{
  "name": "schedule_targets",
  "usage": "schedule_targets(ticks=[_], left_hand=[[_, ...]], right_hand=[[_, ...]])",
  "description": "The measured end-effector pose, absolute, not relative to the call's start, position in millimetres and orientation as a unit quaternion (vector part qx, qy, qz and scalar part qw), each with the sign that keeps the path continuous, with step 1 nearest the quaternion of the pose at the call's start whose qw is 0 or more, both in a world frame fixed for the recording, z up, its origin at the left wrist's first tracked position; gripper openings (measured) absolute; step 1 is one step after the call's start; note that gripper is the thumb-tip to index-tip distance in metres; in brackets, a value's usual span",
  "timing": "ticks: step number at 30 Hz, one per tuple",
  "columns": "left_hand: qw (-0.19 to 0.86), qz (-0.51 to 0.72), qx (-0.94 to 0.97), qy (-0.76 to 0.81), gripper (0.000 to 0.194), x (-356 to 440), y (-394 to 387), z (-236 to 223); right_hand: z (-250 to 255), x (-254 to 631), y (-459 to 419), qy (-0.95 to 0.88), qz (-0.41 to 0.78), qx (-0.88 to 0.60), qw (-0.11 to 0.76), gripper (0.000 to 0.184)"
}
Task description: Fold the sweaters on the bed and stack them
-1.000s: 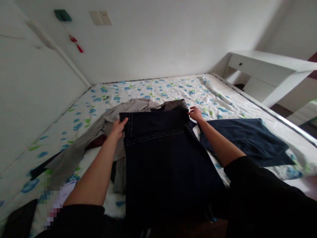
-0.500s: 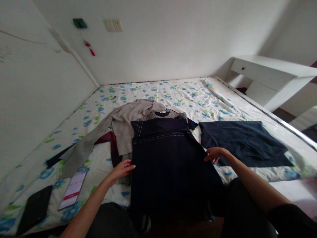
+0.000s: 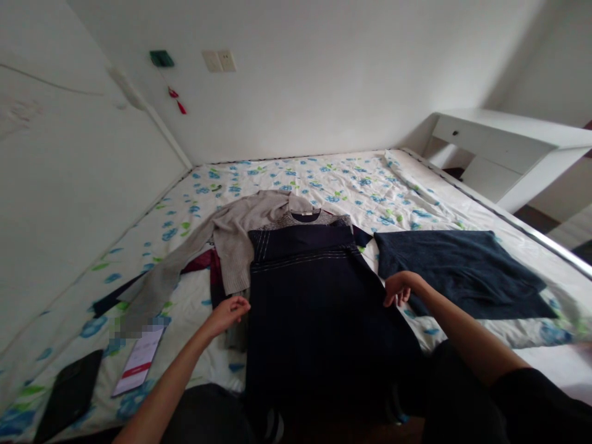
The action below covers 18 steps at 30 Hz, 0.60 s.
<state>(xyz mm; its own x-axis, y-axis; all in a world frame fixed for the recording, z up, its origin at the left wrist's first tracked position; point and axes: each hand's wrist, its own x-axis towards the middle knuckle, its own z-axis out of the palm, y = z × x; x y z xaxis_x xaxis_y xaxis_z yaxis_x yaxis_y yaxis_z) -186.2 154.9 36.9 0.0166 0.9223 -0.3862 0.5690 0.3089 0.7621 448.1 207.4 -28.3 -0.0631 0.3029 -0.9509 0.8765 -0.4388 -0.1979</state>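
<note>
A dark navy sweater [image 3: 319, 320] with a speckled grey yoke and thin pale stitched lines lies spread in front of me, its lower end hanging over the bed's near edge toward my knees. My left hand [image 3: 231, 311] is at its left edge, fingers curled in and tips pinched at the fabric. Across from it, my right hand [image 3: 398, 288] bends down at the wrist, fingers closed on the right edge. Beneath and to the left lies a light grey ribbed knit garment [image 3: 235, 246], with a dark red garment [image 3: 216, 277] showing under it.
A folded dark blue-grey garment [image 3: 457, 271] lies to the right on the flowered bed sheet [image 3: 333, 179]. At the left are a phone with a lit screen [image 3: 139, 361] and a flat black object [image 3: 71, 391]. A white desk [image 3: 499, 148] stands beyond the bed's right edge.
The fingers of my left hand have curled in from a more outstretched pose. My right fingers have turned further downward at the sweater's edge. The whole view has shifted slightly.
</note>
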Motion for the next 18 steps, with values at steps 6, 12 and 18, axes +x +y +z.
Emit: schedule_targets(ticks=[6, 12, 18], left_hand=[[0.384, 0.349, 0.53, 0.671, 0.064, -180.7, 279.0, 59.6], [0.326, 0.255, 0.51, 0.754, 0.041, -162.5, 366.5, 40.1], [0.337, 0.208, 0.506, 0.766, 0.041, -159.7, 391.4, 24.1]], right_hand=[[-16.4, 436.0, 308.4, 0.509, -0.434, 0.737, -0.101, 0.022], [-20.2, 405.0, 386.2, 0.437, -0.413, 0.754, -0.265, 0.039], [-40.0, 375.1, 418.5, 0.38, -0.465, 0.749, -0.282, 0.032]])
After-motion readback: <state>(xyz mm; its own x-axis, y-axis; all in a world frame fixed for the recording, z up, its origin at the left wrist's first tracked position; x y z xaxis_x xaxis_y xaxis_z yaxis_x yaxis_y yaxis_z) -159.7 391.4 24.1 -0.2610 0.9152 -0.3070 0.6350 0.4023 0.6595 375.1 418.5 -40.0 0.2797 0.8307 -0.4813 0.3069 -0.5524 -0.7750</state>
